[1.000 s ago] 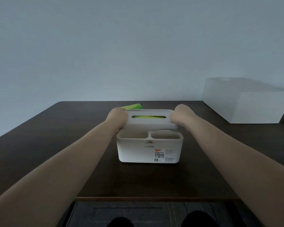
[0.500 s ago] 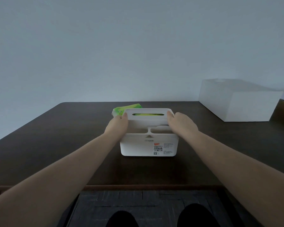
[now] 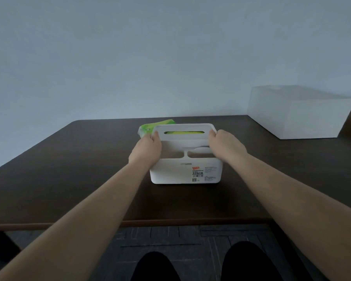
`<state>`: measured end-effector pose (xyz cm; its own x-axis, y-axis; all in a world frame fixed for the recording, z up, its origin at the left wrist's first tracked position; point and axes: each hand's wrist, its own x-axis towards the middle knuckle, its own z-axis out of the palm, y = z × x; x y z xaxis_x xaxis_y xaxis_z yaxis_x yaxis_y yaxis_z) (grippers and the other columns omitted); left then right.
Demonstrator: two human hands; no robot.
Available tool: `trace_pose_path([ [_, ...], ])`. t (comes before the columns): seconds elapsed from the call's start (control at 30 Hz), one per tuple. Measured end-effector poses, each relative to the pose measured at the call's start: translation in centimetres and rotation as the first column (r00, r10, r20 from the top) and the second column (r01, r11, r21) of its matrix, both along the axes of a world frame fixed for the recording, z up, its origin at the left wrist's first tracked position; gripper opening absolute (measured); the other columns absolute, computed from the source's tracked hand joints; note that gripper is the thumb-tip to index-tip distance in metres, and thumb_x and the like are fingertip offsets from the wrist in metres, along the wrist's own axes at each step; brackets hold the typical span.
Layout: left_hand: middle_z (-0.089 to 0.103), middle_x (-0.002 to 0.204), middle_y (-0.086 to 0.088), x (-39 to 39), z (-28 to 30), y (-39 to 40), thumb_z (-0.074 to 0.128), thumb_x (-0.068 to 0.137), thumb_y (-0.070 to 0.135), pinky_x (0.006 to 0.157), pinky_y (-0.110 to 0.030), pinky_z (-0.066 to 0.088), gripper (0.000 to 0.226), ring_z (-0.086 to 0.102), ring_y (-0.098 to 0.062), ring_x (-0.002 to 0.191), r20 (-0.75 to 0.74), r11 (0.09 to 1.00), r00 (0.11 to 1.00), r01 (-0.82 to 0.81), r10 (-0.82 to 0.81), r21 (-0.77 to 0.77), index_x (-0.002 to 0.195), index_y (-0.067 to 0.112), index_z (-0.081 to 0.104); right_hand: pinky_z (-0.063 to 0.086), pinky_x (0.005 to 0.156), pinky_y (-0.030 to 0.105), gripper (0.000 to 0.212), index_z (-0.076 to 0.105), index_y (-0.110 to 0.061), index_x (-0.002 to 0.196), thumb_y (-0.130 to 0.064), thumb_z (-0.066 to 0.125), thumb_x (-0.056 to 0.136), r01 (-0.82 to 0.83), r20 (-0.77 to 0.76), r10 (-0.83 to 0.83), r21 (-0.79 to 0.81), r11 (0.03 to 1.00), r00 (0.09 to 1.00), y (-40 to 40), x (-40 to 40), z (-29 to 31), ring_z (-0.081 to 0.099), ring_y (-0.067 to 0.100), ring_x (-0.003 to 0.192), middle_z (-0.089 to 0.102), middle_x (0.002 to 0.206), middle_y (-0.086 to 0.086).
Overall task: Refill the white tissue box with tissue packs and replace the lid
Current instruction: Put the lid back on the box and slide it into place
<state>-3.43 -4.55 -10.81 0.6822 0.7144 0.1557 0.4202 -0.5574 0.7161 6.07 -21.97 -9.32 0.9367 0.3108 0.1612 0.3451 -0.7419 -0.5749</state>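
Gripping lid (image 3: 183, 133) at both ends, left hand (image 3: 145, 151) and right hand (image 3: 225, 148) closed on it above white tissue box (image 3: 185, 173), frame centre on tabletop (image 3: 69, 169). Green tissue pack (image 3: 150, 127) behind box. Keep lid level, align corners, press evenly.

tissue box (image 3: 185, 172): white | tissue pack (image 3: 150, 127): green | table (image 3: 69, 169): dark brown

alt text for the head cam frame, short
Both hands, left hand and right hand, grip the ends of a slotted white lid at the white tissue box on a dark table. A green tissue pack lies behind the box; a large white box sits far right.
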Motion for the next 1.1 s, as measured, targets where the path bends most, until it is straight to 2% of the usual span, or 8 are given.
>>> trace_pose_path([
  [0.13,0.061,0.121,-0.018,0.0,0.3,-0.2,0.018,0.101,0.04,0.093,-0.043,0.043,0.058,0.057,-0.036,0.111,0.001,1.0,1.0,0.002,-0.002,-0.001,0.127,0.002,0.053,0.037,0.074,0.035,0.038,0.049,-0.011,0.095,-0.033,0.019,0.098,0.003,-0.007,-0.003,0.001,1.0,1.0,0.0,0.0,0.3,0.051,0.028,0.084,0.053,0.09,0.008],
  [0.37,0.059,0.128,-0.02,-0.6,0.9,-0.8,0.016,0.101,0.041,0.093,-0.04,0.042,0.061,0.055,-0.035,0.116,-0.055,1.0,0.998,-0.003,0.001,-0.028,0.132,0.001,0.049,0.044,0.082,0.039,0.059,0.054,-0.007,0.122,-0.046,0.016,0.098,0.002,-0.031,-0.002,-0.014,1.0,1.0,-0.1,-0.7,0.6,0.056,0.027,0.09,0.057,0.097,0.008],
  [0.5,0.056,0.115,-0.011,-2.1,1.6,-0.9,0.025,0.096,0.055,0.078,-0.041,0.057,0.064,0.058,-0.028,0.089,-0.138,0.972,0.989,0.012,-0.046,-0.234,0.135,0.01,0.047,0.054,0.084,0.04,0.064,0.054,-0.013,0.12,-0.061,0.024,0.093,-0.093,-0.215,0.096,0.025,0.995,0.972,-1.6,-1.6,1.0,0.067,0.029,0.092,0.066,0.11,0.012],
  [0.57,0.061,0.097,-0.01,-3.0,1.9,-0.3,0.039,0.093,0.047,0.069,-0.039,0.06,0.052,0.062,-0.025,0.074,-0.184,0.971,0.979,0.043,-0.088,-0.234,0.12,0.006,0.057,0.053,0.058,0.028,0.053,0.057,-0.011,0.103,-0.059,0.039,0.09,-0.133,-0.284,0.137,0.035,0.991,0.949,-2.8,-2.1,1.1,0.066,0.026,0.067,0.07,0.094,0.014],
  [0.63,0.066,0.074,-0.011,-3.8,1.8,0.3,0.048,0.089,0.031,0.066,-0.036,0.061,0.034,0.064,-0.025,0.061,-0.226,0.983,0.968,0.066,-0.104,-0.17,0.096,0.002,0.065,0.037,0.038,0.016,0.036,0.06,-0.006,0.086,-0.041,0.051,0.089,-0.147,-0.297,0.147,0.021,0.989,0.943,-3.8,-2.3,1.2,0.052,0.019,0.043,0.067,0.075,0.014],
  [0.77,0.061,0.058,-0.012,-4.3,2.1,-0.1,0.046,0.078,0.01,0.053,-0.026,0.046,0.02,0.052,-0.024,0.046,-0.246,0.995,0.965,0.072,-0.087,-0.067,0.07,0.001,0.063,0.03,0.033,0.011,0.022,0.06,0.002,0.069,-0.006,0.045,0.082,-0.12,-0.317,0.129,0.047,0.992,0.939,-4.1,-2.9,1.7,0.04,0.014,0.023,0.062,0.056,0.017],
  [0.93,0.056,0.046,-0.005,-3.9,2.4,-0.6,0.047,0.074,0.008,0.05,-0.023,0.042,0.022,0.05,-0.02,0.041,-0.319,0.993,0.947,0.064,-0.027,0.104,0.055,0.005,0.057,0.041,0.047,0.026,0.021,0.06,0.0,0.066,-0.001,0.045,0.08,-0.081,-0.266,0.089,0.041,0.996,0.96,-3.4,-2.8,1.4,0.056,0.025,0.048,0.068,0.068,0.021],
  [1.1,0.056,0.05,-0.005,-2.3,3.6,-1.8,0.046,0.072,0.009,0.056,-0.025,0.043,0.024,0.056,-0.026,0.055,-0.279,0.988,0.96,0.057,-0.014,0.146,0.049,0.007,0.055,0.041,0.043,0.026,0.022,0.055,-0.002,0.063,0.002,0.044,0.081,-0.042,-0.236,0.055,0.06,0.997,0.97,-4.1,-0.6,2.2,0.057,0.027,0.047,0.065,0.067,0.023],
])
